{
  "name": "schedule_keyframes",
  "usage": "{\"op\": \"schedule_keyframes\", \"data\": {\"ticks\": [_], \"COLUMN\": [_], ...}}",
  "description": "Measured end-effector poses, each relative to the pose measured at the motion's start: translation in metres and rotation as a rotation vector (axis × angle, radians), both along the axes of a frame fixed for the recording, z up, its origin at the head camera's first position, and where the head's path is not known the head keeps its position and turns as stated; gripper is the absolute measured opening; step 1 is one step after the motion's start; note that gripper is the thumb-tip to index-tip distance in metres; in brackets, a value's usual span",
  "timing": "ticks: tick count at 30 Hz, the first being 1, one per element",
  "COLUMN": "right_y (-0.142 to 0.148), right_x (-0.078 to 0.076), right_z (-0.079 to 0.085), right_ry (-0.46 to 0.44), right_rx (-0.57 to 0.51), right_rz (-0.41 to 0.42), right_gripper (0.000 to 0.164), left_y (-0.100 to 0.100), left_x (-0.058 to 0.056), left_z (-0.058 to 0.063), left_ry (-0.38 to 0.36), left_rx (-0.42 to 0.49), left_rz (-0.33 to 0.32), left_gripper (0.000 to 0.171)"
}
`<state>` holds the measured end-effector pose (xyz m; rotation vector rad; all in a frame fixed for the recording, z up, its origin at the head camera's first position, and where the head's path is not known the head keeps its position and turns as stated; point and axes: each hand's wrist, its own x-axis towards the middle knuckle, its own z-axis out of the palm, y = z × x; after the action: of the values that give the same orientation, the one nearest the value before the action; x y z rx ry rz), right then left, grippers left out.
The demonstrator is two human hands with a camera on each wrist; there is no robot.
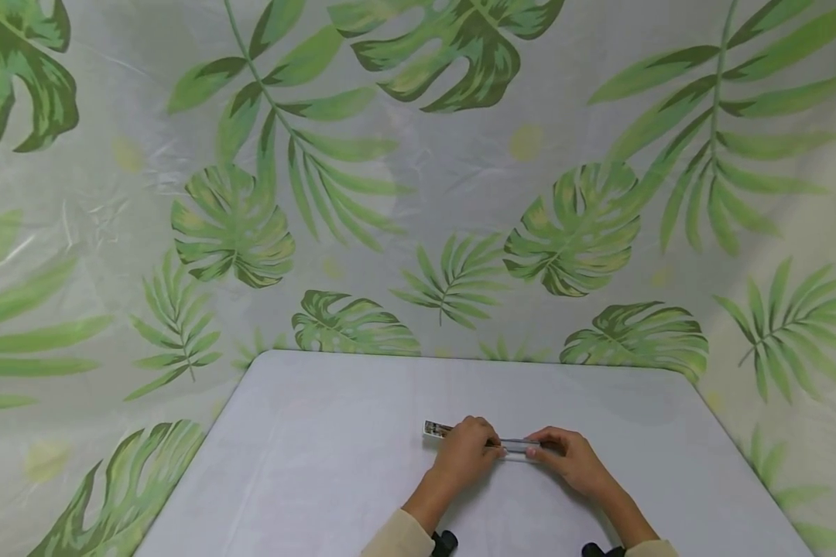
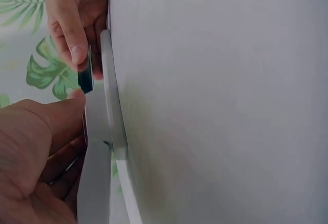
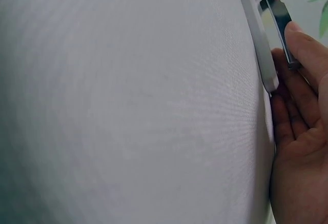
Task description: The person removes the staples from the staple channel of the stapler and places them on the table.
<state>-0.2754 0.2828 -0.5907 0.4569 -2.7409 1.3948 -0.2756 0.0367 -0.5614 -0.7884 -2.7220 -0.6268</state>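
Observation:
Both hands work on a long, narrow white object [image 2: 95,183], just over the table. Its left end [image 1: 435,430] carries a dark printed picture and sticks out past my left hand [image 1: 465,455]. That hand grips the body with the thumb on the near side. Below the body runs a pale bar [image 2: 114,101] with a rounded end, close over the white cloth. My right hand [image 1: 573,460] pinches a dark, shiny strip [image 3: 281,16] between thumb and fingers at the object's right end. The left fingers hide the object's middle; its exact kind I cannot tell.
The table [image 1: 306,449] wears a smooth white cover, its rounded far corners beyond the hands. Behind it hangs a pale curtain [image 1: 460,193] printed with green leaves. Light sleeves and dark wrist straps [image 1: 446,541] show at the bottom edge.

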Motion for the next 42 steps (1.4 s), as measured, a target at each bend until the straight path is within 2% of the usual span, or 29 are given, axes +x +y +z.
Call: {"op": "schedule_keyframes", "data": {"ticks": [5,18,23,29,32,35,39,42], "right_y": [0.001,0.0,-0.001,-0.001,0.0,0.0,0.001,0.001], "right_x": [0.0,0.005,0.004,0.002,0.001,0.001,0.001,0.002], "right_z": [0.002,0.004,0.004,0.002,0.001,0.001,0.001,0.001], "right_ry": [-0.009,-0.019,-0.015,-0.009,0.0,0.003,0.007,0.008], "right_rx": [-0.011,-0.06,-0.057,-0.051,-0.038,-0.028,-0.038,-0.049], "right_rz": [-0.004,0.017,0.008,0.013,0.012,0.01,0.013,0.025], "right_gripper": [0.02,0.019,0.019,0.019,0.019,0.02,0.019,0.02], "left_y": [0.004,0.005,0.008,0.012,0.013,0.014,0.017,0.019], "left_x": [0.003,0.008,0.005,0.003,0.003,0.002,0.003,0.004], "left_z": [0.0,0.0,-0.001,-0.004,-0.003,-0.001,0.002,0.004], "left_ry": [0.005,-0.052,-0.02,0.001,0.026,0.063,0.1,0.114], "left_rx": [0.004,0.165,0.188,0.209,0.186,0.113,0.003,-0.041], "left_rz": [0.015,0.063,0.084,0.109,0.112,0.099,0.074,0.066], "left_gripper": [0.017,0.009,0.016,0.016,0.023,0.028,0.02,0.013]}}
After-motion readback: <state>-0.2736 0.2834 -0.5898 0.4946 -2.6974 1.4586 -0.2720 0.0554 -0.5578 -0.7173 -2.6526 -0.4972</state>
